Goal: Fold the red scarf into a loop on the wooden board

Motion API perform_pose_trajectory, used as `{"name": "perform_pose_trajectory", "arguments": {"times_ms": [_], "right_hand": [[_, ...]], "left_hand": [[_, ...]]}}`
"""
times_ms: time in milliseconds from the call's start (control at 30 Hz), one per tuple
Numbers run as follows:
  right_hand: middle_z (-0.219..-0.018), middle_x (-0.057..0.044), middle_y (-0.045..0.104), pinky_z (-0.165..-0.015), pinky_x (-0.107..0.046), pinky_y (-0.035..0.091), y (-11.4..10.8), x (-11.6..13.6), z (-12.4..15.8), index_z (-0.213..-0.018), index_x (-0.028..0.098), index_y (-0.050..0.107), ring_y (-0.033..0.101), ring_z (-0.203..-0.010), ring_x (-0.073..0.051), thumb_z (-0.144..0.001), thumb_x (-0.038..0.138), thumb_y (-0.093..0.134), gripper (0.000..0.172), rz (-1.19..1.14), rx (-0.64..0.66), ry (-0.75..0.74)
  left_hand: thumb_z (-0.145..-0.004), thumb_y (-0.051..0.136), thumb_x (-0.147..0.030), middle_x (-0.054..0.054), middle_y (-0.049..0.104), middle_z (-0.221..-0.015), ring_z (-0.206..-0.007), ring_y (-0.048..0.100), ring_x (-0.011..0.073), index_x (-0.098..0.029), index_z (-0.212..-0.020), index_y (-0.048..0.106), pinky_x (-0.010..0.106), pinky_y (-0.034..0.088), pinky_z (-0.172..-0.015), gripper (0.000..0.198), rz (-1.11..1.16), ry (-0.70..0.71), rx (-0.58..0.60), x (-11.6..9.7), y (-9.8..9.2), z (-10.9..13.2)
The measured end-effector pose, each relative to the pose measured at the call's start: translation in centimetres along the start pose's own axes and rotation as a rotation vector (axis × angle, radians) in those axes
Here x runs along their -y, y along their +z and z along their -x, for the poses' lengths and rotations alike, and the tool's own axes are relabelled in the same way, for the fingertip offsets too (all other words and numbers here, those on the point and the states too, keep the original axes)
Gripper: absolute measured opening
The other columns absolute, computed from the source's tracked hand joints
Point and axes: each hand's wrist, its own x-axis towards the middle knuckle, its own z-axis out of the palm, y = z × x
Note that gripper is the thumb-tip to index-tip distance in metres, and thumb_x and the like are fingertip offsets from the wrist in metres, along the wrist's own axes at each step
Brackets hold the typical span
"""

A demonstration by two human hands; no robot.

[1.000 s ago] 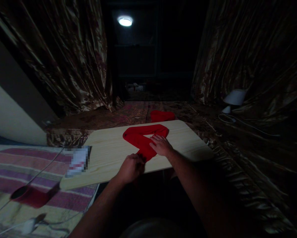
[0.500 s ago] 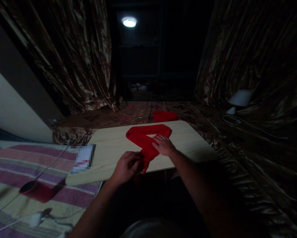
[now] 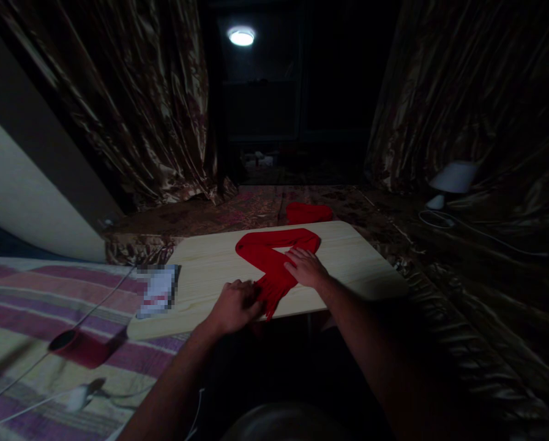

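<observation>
A red scarf [image 3: 269,257] lies in a folded loop on a small pale wooden table [image 3: 347,263]. Its fringed end points toward me at the near edge. My right hand [image 3: 306,267] rests flat on the right side of the scarf, fingers stretched out. At the left of the fringe is my left hand [image 3: 236,304], its fingers curled closed on the fringed end; the fingertips are partly hidden in the dim light. Beyond the table's far edge lies another red piece of cloth [image 3: 308,213].
A blurred white packet [image 3: 159,291] lies at the table's left side. On the striped bedspread [image 3: 122,367] are a red cup-like container [image 3: 81,348] and a white plug [image 3: 78,398] with cables. A small white lamp [image 3: 453,177] stands at the right, near brown curtains [image 3: 164,122].
The view has shifted slightly. My left hand has moved a little at the fringe, whose strands look more spread now. My right hand stays flat on the scarf.
</observation>
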Motion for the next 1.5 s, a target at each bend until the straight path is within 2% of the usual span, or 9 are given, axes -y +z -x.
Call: {"name": "perform_pose_trajectory", "arguments": {"times_ms": [100,200,367,633,800,900,1067,1267,1500], "right_hand": [[-0.151,-0.006,0.05,-0.118,-0.041,0.025,0.1,-0.1,-0.1,-0.144,0.024,0.053,0.04,-0.141,-0.023,-0.1,0.051,0.039,0.054,0.0,-0.005,-0.004],[-0.151,-0.005,0.05,-0.118,-0.042,0.025,0.1,0.0,0.0,-0.145,0.024,0.052,0.039,-0.142,-0.024,-0.1,0.051,0.038,0.054,-0.002,-0.014,-0.009],[-0.152,-0.006,0.049,-0.119,-0.043,0.024,0.2,0.0,0.0,-0.145,0.024,0.052,0.038,-0.142,-0.024,-0.101,0.051,0.037,0.055,0.006,-0.004,-0.002],[-0.151,-0.006,0.05,-0.12,-0.041,0.023,0.3,-0.1,0.0,-0.144,0.022,0.054,0.039,-0.142,-0.023,-0.1,0.051,0.038,0.054,0.005,-0.008,-0.005],[-0.151,-0.005,0.05,-0.119,-0.041,0.024,0.3,0.0,0.0,-0.144,0.024,0.053,0.039,-0.142,-0.024,-0.1,0.05,0.039,0.054,-0.007,-0.014,0.002],[-0.152,-0.005,0.049,-0.119,-0.042,0.024,0.4,0.0,0.0,-0.145,0.024,0.053,0.039,-0.142,-0.024,-0.1,0.051,0.038,0.054,-0.015,-0.008,0.011],[-0.152,-0.006,0.049,-0.119,-0.042,0.024,0.4,-0.1,0.1,-0.145,0.021,0.052,0.039,-0.142,-0.025,-0.101,0.049,0.037,0.054,0.007,-0.024,-0.016],[-0.152,-0.006,0.05,-0.119,-0.043,0.024,0.6,-0.3,0.0,-0.147,0.022,0.05,0.039,-0.142,-0.025,-0.102,0.048,0.035,0.054,0.025,-0.017,-0.031],[-0.153,-0.006,0.048,-0.119,-0.044,0.025,0.5,-0.3,0.0,-0.146,0.023,0.051,0.038,-0.143,-0.025,-0.101,0.05,0.035,0.055,0.01,0.008,-0.01]], "left_hand": [[-0.086,0.051,-0.026,0.007,0.066,-0.084,-0.088,0.058,0.0232,-0.02,-0.083,0.067,0.038,0.045,-0.083,0.017,0.106,-0.063,-0.109,1.0,-0.2,0.0],[-0.076,0.055,-0.019,0.008,0.066,-0.109,-0.107,0.056,0.0246,-0.022,-0.102,0.07,0.04,0.044,-0.095,0.03,0.196,-0.008,-0.18,1.1,0.3,-0.6],[-0.081,0.064,-0.036,0.008,0.059,-0.13,-0.121,0.049,0.0308,-0.029,-0.117,0.069,0.05,0.04,-0.1,0.037,0.065,-0.006,-0.049,-0.1,1.1,-1.9],[-0.085,0.061,-0.044,0.009,0.061,-0.13,-0.122,0.05,0.032,-0.024,-0.087,0.075,0.049,0.041,-0.098,0.024,0.012,-0.013,0.032,1.8,0.1,0.6],[-0.082,0.056,-0.021,0.008,0.069,-0.111,-0.106,0.06,0.0248,-0.021,-0.089,0.073,0.04,0.048,-0.095,0.019,0.121,-0.077,-0.085,3.9,-0.3,2.6],[-0.081,0.05,-0.014,0.007,0.069,-0.098,-0.094,0.063,0.0208,-0.019,-0.094,0.07,0.035,0.051,-0.089,0.025,0.223,-0.085,-0.149,2.6,-0.3,2.4],[-0.089,0.053,-0.023,0.008,0.064,-0.122,-0.115,0.057,0.0209,-0.023,-0.124,0.064,0.035,0.045,-0.102,0.037,0.311,0.198,-0.125,-1.5,0.1,-0.5],[-0.085,0.064,-0.046,0.009,0.062,-0.109,-0.1,0.057,0.0247,-0.025,-0.108,0.069,0.039,0.047,-0.091,0.032,0.063,0.232,0.014,-3.0,1.2,-3.2],[-0.087,0.058,-0.045,0.007,0.065,-0.095,-0.093,0.061,0.0227,-0.024,-0.091,0.069,0.034,0.048,-0.084,0.023,0.036,0.171,0.101,-2.0,0.0,-0.9]]}}
